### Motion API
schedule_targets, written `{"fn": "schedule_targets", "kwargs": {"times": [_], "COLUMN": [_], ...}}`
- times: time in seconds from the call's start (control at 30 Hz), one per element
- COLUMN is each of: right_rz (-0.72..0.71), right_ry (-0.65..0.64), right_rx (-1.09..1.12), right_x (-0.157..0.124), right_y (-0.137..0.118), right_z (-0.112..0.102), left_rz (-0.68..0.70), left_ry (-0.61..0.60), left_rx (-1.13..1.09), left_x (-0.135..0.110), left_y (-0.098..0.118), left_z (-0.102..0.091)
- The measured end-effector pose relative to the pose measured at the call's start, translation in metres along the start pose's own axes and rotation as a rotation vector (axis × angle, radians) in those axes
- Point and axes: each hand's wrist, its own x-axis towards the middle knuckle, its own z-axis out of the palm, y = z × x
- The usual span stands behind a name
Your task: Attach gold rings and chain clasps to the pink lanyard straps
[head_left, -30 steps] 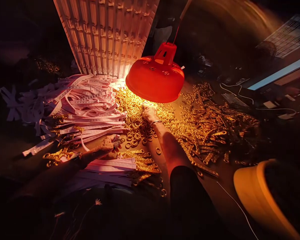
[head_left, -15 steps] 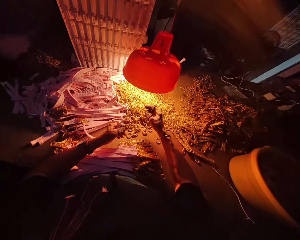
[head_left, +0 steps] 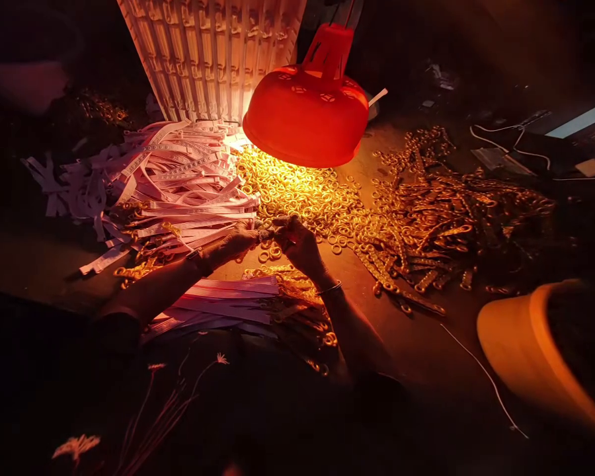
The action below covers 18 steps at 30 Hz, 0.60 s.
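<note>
Hiding pt ring pile (head_left: 310, 196), L hand (head_left: 238, 242), R hand (head_left: 300, 247), hold unclr.

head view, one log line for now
left hand, right hand: close together; held: unclear; gold rings: beyond hands; red lamp: above rings

Left hand (head_left: 238, 242), right hand (head_left: 298, 246) close together; 2 forearms (head_left: 352, 320) slanted inward.

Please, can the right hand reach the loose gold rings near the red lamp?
Probably yes: the right hand is close to the gold rings, and the red lamp seems to hang above them.
</note>
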Motion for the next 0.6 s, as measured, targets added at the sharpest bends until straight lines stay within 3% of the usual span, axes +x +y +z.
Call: {"fn": "schedule_targets", "kwargs": {"times": [0.1, 0.27, 0.33, 0.47, 0.6], "right_rz": [0.137, 0.413, 0.448, 0.375, 0.204], "right_ry": [0.011, -0.256, -0.265, -0.166, -0.095], "right_rx": [0.205, 0.523, 0.569, 0.535, 0.308], "right_x": [0.002, 0.005, 0.004, 0.000, -0.005], "right_y": [0.003, 0.009, 0.009, 0.007, 0.006], "right_z": [0.000, 0.007, 0.014, 0.023, 0.024], "left_rz": [0.002, 0.041, 0.101, 0.203, 0.116], "left_ry": [0.016, 0.070, 0.069, 0.009, 0.042], "left_rx": [-0.072, -0.003, 0.078, 0.260, 0.365], "left_x": [0.001, -0.005, -0.007, -0.012, -0.018], "left_y": [-0.006, 0.005, 0.010, 0.015, 0.015], "left_z": [-0.003, 0.000, -0.001, -0.007, -0.009]}}
